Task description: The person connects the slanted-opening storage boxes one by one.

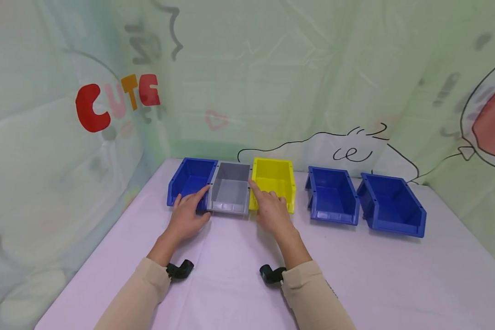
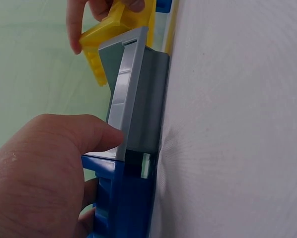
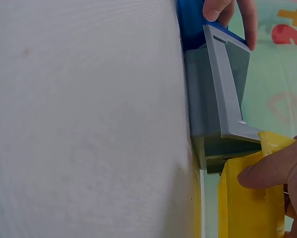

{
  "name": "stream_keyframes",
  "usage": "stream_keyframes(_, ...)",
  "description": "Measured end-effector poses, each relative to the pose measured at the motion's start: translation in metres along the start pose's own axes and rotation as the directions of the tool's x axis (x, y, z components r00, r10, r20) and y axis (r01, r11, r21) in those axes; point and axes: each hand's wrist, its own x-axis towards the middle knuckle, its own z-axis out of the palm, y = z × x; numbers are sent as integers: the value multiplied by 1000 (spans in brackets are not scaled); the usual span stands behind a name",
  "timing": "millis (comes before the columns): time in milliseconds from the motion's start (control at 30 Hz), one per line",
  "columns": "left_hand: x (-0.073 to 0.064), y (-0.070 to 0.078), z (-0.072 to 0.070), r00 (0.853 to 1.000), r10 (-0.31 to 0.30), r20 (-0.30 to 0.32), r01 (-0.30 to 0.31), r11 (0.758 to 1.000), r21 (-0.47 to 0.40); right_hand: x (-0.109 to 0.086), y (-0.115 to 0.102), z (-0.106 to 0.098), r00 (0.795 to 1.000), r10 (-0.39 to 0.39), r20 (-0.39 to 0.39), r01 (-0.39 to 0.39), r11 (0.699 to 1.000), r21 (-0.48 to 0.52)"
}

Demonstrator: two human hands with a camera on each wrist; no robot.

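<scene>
In the head view, my left hand (image 1: 186, 219) lies over the right side of a blue plastic bin (image 1: 176, 188). Its index finger reaches along the seam with a grey bin (image 1: 230, 195). The left wrist view shows that thumb (image 2: 101, 135) against the grey bin's front corner. My right hand (image 1: 274, 214) is at the left side of a yellow bin (image 1: 274, 167), index finger along the rim beside the grey bin. Its thumb (image 3: 265, 173) presses the yellow bin's front in the right wrist view, with the other fingers curled behind and partly hidden.
Two more blue bins, one nearer (image 1: 333, 197) and one farther right (image 1: 393, 206), stand apart to the right. A white cloth (image 1: 231, 275) covers the table. Behind the bins hangs a printed green curtain (image 1: 251, 68). Dark wrist cameras sit on both wrists.
</scene>
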Motion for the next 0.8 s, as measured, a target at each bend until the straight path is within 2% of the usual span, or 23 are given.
stream_keyframes(200, -2, -1, 1, 1000, -3, 9, 3, 1000, -1, -2, 0, 3, 999, 27, 27, -28, 1000, 15)
stream_keyframes(800, 0, -2, 1, 1000, -7, 5, 7, 1000, -9, -1, 1, 6, 999, 22, 42, -22, 1000, 9)
